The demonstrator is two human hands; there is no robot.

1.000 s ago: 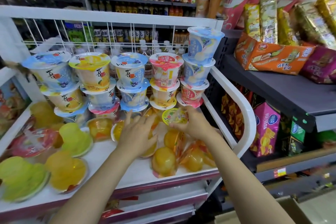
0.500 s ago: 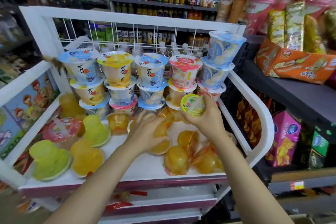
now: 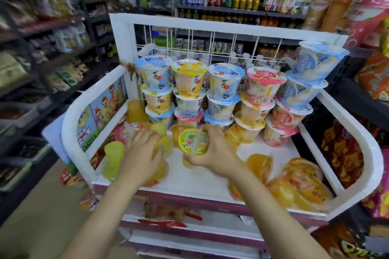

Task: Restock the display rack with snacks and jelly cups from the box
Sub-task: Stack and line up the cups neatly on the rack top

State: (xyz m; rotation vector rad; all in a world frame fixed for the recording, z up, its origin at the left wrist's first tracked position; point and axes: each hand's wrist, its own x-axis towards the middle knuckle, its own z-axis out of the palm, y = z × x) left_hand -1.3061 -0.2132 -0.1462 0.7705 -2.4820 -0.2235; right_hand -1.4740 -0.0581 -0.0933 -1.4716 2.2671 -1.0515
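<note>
A white display rack (image 3: 366, 174) holds stacked jelly cups (image 3: 223, 90) in several columns along its wire back. Loose yellow, orange and green jelly cups (image 3: 294, 183) lie on the shelf floor in front of them. My right hand (image 3: 216, 153) grips a small jelly cup with a green and yellow lid (image 3: 192, 142), held tilted just in front of the stacks. My left hand (image 3: 143, 157) lies over a yellow jelly cup (image 3: 162, 145) on the shelf's left part, fingers curved on it. The box is not in view.
Dark store shelves with snack bags (image 3: 372, 78) stand close on the right. Drink cans and bottles (image 3: 242, 0) fill the far shelves behind the rack. Lower rack tiers (image 3: 189, 235) with red packets sit below. An aisle floor (image 3: 31, 216) opens on the left.
The view has swung left and both hands moved left along the shelf. My right hand carried the green-lidded cup from the right stacks toward the middle; my left hand slid onto cups further left.
</note>
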